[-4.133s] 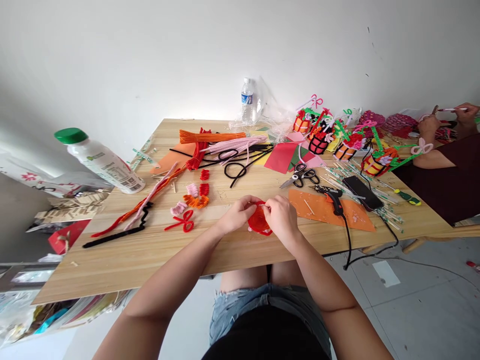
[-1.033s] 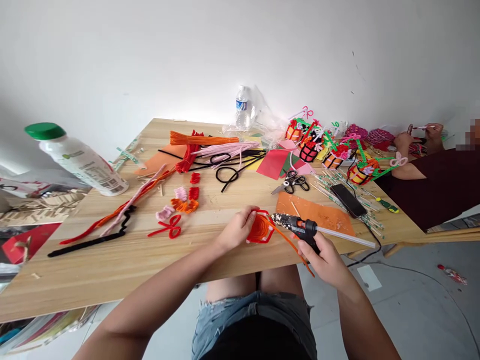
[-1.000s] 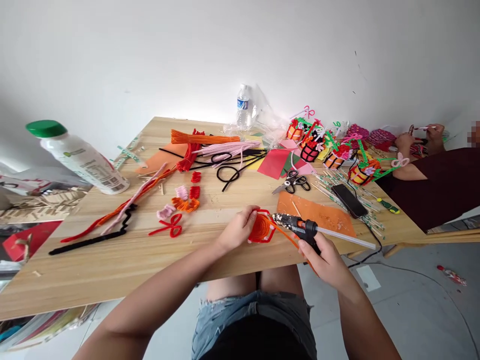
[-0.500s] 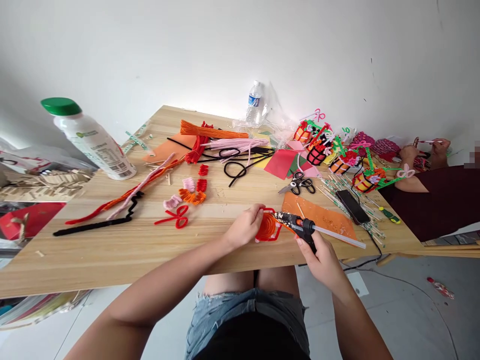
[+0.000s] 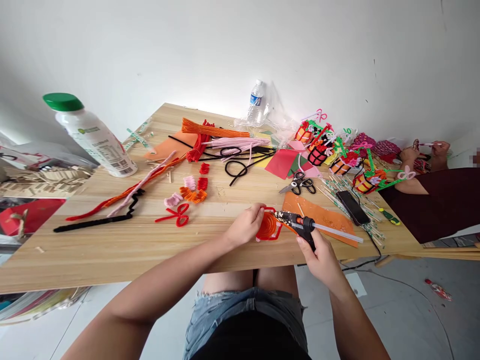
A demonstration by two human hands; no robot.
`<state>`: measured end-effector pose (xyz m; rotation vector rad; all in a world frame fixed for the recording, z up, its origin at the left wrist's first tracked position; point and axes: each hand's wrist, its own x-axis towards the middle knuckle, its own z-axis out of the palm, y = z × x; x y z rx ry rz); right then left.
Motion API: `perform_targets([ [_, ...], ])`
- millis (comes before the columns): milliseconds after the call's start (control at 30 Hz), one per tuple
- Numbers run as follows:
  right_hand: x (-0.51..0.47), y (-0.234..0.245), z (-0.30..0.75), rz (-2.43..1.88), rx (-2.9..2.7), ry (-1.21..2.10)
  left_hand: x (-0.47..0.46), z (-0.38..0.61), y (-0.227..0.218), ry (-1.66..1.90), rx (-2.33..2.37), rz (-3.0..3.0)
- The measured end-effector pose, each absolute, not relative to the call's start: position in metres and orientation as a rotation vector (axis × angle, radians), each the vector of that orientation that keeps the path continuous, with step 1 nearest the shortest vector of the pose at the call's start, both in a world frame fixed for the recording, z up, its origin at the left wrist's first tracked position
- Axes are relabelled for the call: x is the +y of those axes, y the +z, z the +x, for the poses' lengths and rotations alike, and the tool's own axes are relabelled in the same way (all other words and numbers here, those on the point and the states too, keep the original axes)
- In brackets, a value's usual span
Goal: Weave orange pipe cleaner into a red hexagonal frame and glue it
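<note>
Between the fingers of my left hand is the edge of a pipe-cleaner piece, an orange coil inside a red angular frame. My right hand grips a black hot glue gun, its nozzle at the upper right of the frame; whether the tip touches cannot be told. A pale glue stick sticks out of the gun's rear. Beyond the gun lies an orange sheet on the table. Left of my hands are a red pipe-cleaner bow and an orange crimped piece.
Scissors, a black phone and a screwdriver lie to the right. Several finished pipe-cleaner lanterns stand behind. A white bottle is at left, a water bottle at the back. A co-worker's hands are at far right.
The view has shifted very slightly. Both hands, the glue gun and the pipe-cleaner piece stay in nearly the same place; the glue stick's rear end sits a touch further in.
</note>
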<state>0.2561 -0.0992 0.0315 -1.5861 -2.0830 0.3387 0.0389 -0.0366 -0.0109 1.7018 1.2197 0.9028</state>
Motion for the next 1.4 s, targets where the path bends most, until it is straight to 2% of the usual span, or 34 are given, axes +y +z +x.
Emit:
perform_targets([
  [667,-0.101,0.025,0.253,-1.535,-2.092,0.173,-0.034,0.039,-0.014,0.885,1.232,1.717],
  [1167,-0.113,0.030,0.254,-1.513,-2.089,0.298,-0.036,0.041,-0.013,0.890,1.287,1.629],
  [1400,-0.117,0.035,0.259,-1.496,-1.963,0.416,-0.036,0.040,-0.015,0.864,1.170,1.499],
])
